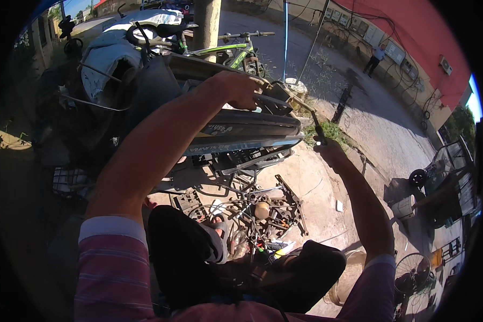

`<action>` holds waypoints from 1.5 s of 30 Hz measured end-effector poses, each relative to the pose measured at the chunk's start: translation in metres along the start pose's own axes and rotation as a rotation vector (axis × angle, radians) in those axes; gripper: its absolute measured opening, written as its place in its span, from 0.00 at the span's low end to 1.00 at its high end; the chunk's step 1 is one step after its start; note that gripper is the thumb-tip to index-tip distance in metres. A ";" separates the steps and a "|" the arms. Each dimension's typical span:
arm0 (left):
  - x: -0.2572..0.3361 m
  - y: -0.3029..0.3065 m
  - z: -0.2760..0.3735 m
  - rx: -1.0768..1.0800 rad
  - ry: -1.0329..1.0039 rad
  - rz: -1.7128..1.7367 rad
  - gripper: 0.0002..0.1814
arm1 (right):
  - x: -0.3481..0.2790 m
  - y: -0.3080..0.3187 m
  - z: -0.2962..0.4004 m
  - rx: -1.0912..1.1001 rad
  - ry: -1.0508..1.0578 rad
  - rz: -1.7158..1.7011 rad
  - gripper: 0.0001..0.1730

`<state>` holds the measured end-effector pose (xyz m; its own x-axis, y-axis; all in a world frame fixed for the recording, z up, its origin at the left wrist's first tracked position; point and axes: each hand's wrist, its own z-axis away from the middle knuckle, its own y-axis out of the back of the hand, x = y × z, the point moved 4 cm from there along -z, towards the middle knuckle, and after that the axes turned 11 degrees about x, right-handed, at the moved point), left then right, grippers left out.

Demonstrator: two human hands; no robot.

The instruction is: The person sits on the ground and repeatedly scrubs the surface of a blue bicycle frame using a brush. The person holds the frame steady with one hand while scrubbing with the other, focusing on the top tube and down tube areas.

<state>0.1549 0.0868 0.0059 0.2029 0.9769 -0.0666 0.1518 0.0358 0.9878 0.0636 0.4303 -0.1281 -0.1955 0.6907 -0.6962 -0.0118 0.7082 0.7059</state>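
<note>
My left hand (241, 89) reaches over the upper edge of a vehicle's dark plastic body panels (253, 124), with its fingers bent down near a metal bar; whether it grips anything is not clear. My right hand (331, 151) is closed around the dark handle (319, 131) of a long thin tool or lever, whose far end meets a rusty metal bar (300, 100) at the end of the panels. Below the panels, a metal rack (257, 159) shows.
Hand tools and metal parts (265, 213) lie heaped on the concrete between my knees. A green bicycle (241, 56) stands beyond the panels by a post (206, 28). A person (375, 59) stands across the road. At right are a white bucket (403, 207) and a spoked wheel (413, 272).
</note>
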 end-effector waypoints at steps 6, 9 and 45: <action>-0.007 -0.008 -0.005 -0.007 0.028 -0.022 0.31 | -0.032 -0.020 -0.037 0.250 0.292 0.502 0.25; -0.005 -0.008 -0.007 0.017 0.008 -0.021 0.29 | -0.030 -0.019 -0.047 0.091 0.089 0.516 0.29; -0.007 -0.011 -0.008 0.011 0.018 -0.031 0.25 | -0.042 -0.034 -0.081 0.096 0.055 0.585 0.35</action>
<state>0.1445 0.0812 -0.0030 0.1811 0.9790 -0.0941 0.1684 0.0634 0.9837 -0.0070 0.3655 -0.1121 -0.1928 0.9635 -0.1855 0.2018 0.2240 0.9535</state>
